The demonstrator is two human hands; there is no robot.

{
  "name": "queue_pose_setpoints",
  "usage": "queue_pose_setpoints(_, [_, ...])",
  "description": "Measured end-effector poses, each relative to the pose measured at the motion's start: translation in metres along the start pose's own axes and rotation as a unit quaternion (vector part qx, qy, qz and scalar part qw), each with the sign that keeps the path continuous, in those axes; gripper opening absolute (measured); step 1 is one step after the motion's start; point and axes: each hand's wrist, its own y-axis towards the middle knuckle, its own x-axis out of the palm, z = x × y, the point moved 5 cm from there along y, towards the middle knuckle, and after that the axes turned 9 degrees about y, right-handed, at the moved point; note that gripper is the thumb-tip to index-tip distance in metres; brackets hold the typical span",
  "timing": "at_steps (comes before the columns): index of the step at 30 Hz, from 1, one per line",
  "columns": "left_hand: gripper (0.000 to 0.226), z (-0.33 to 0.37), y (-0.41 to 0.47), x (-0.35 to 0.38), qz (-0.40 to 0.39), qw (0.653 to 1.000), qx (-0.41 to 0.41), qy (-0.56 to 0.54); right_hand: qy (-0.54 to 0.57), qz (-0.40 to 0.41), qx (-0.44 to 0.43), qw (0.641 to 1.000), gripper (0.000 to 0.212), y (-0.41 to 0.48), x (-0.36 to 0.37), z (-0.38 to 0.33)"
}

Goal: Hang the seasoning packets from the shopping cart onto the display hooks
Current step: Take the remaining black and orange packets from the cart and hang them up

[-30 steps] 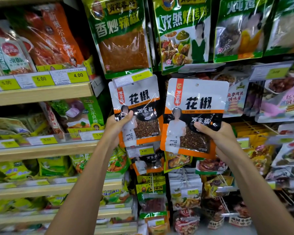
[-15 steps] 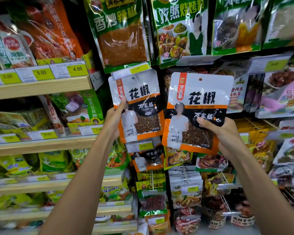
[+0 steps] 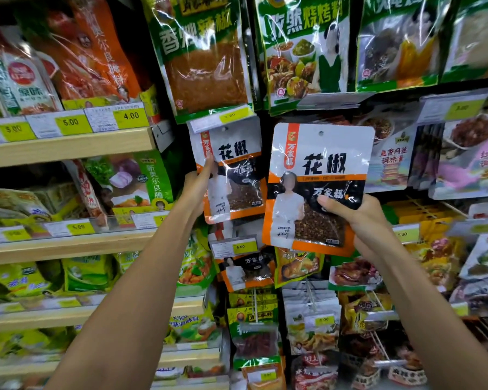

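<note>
Orange-and-white plastic marks the two matching seasoning packets at the middle of the display. The held packet is upright and clear of the rack, with the right hand gripping its lower right corner: the thumb lies across the black band on the front and the fingers are curled behind. A small hole shows near its top edge, with nothing through it. Just to its left, the hanging packet sits below a yellow price tag; its hook is hidden behind that tag. The left hand reaches up to this packet with fingers stretched straight, the fingertips touching its left edge beside the red brand strip; whether the thumb is behind the packet cannot be told. Large green packets hang in the row above. A wooden shelf with more yellow price labels runs along the left side, ending just beside the hanging packet's top corner. Another price tag sits below the two packets.
</note>
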Motion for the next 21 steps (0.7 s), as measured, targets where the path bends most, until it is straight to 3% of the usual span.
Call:
queue_pose_setpoints(3, [0.056, -0.002, 0.005, 0.001, 0.025, 1.0, -0.012, 0.005, 0.006, -0.003, 0.012, 1.0, 0.048, 0.001, 0.005, 0.003])
queue_pose_setpoints(7, [0.047, 0.001, -0.007, -0.002, 0.055, 0.995, 0.024, 0.078, 0.012, -0.003, 0.017, 1.0, 0.078, 0.002, 0.014, 0.004])
queue_pose_setpoints(9, [0.051, 0.002, -0.024, -0.009, 0.086, 0.972, 0.079, 0.204, 0.014, -0.003, 0.021, 1.0, 0.065, 0.004, 0.019, 0.006])
queue_pose_setpoints(11, [0.038, 0.004, -0.045, -0.018, 0.132, 0.93, 0.141, 0.314, 0.003, -0.015, 0.021, 1.0, 0.034, 0.005, 0.027, 0.007])
queue_pose_setpoints(13, [0.026, 0.014, -0.068, -0.034, 0.22, 0.875, 0.215, 0.374, -0.006, -0.028, 0.021, 0.999, 0.023, 0.007, 0.037, 0.008])
queue_pose_setpoints(15, [0.02, 0.036, -0.09, -0.053, 0.314, 0.806, 0.33, 0.377, -0.005, -0.028, 0.035, 0.999, 0.045, 0.01, 0.045, 0.012])
queue_pose_setpoints(17, [0.018, 0.058, -0.103, -0.071, 0.394, 0.709, 0.451, 0.373, -0.015, -0.036, 0.052, 0.998, 0.077, 0.012, 0.053, 0.016])
queue_pose_setpoints(18, [0.018, 0.066, -0.103, -0.08, 0.421, 0.663, 0.487, 0.382, -0.021, -0.042, 0.053, 0.997, 0.083, 0.012, 0.056, 0.018])
queue_pose_setpoints(19, [0.02, 0.072, -0.097, -0.086, 0.435, 0.63, 0.502, 0.402, -0.027, -0.049, 0.051, 0.997, 0.083, 0.013, 0.059, 0.019])
queue_pose_setpoints(21, [0.029, 0.076, -0.079, -0.095, 0.425, 0.608, 0.488, 0.46, -0.029, -0.06, 0.048, 0.997, 0.081, 0.014, 0.064, 0.022])
